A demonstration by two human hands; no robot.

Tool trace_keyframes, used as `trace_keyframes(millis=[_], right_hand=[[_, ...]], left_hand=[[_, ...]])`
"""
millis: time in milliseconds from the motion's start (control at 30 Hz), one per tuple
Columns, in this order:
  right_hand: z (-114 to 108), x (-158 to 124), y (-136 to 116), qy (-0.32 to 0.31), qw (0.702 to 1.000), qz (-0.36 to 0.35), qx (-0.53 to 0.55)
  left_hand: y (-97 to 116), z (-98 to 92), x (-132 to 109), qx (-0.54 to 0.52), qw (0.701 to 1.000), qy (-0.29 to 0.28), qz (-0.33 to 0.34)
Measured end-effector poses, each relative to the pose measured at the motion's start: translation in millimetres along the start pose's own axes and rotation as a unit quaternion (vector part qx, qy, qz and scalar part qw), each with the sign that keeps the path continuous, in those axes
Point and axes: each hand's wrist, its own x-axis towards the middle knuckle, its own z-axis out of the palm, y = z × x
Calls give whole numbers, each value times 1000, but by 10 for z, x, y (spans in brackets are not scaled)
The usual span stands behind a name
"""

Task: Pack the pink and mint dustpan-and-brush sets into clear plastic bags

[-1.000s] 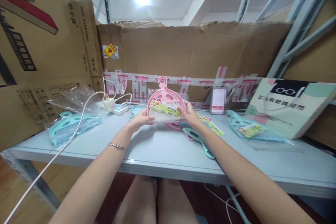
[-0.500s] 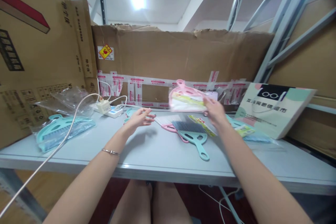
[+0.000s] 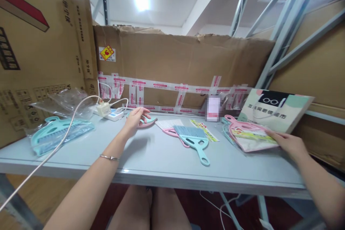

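Note:
My right hand (image 3: pixel 287 143) lies at the right of the grey table (image 3: pixel 161 161), fingers resting on the edge of a bagged pink dustpan set (image 3: pixel 249 134) that sits on top of a bagged teal set. My left hand (image 3: pixel 136 118) reaches to the back middle, fingers curled over a teal dustpan (image 3: pixel 147 120) lying on the table. Between the hands lie a loose teal brush (image 3: pixel 195 138), a pink brush (image 3: pixel 172 127) and a printed label card (image 3: pixel 206 129).
A bagged teal dustpan set (image 3: pixel 58 133) lies at the left under loose clear bags. A white power strip (image 3: pixel 110 112) with a cable sits at the back. Cardboard walls with strips of tape surround the table; a printed paper bag (image 3: pixel 275 109) leans at the right.
My right hand carried the bagged pink dustpan set from the middle to the right and laid it on the pile there. My left hand let go and reached to the teal dustpan at the back.

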Motion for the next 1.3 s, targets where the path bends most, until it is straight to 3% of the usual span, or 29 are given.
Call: trace_keyframes(millis=[100,233,333,400,500,600,667,800,900,1100,1167,1300], right_hand=[[180,53,-15,-7,992,-17,-127],[383,24,-4,39,984,-73,-160],[424,-24,61,64,974,-84,-200],[419,-36,107,85,972,-100,-197],[406,-8,157,127,969,-139,-158],[386,44,177,173,967,-160,-100],[355,69,175,211,963,-158,-64],[270,75,139,291,946,-144,-16],[227,49,91,341,931,-128,14],[212,7,44,318,940,-124,9],[215,6,47,315,941,-125,5],[220,8,41,347,930,-124,19]], left_hand=[[13,-18,25,13,998,43,35],[-18,-25,56,51,995,47,71],[-62,-70,77,163,978,65,109],[-84,-130,76,308,941,89,113],[-93,-228,35,515,850,100,50],[-87,-301,-33,615,783,81,-51],[-91,-341,-58,636,762,65,-100],[-125,-428,-24,624,773,24,-115],[-136,-464,12,618,782,56,-62],[-55,-414,-6,614,783,76,-61],[0,-391,-17,589,798,115,-46],[108,-372,-22,426,872,233,63]])
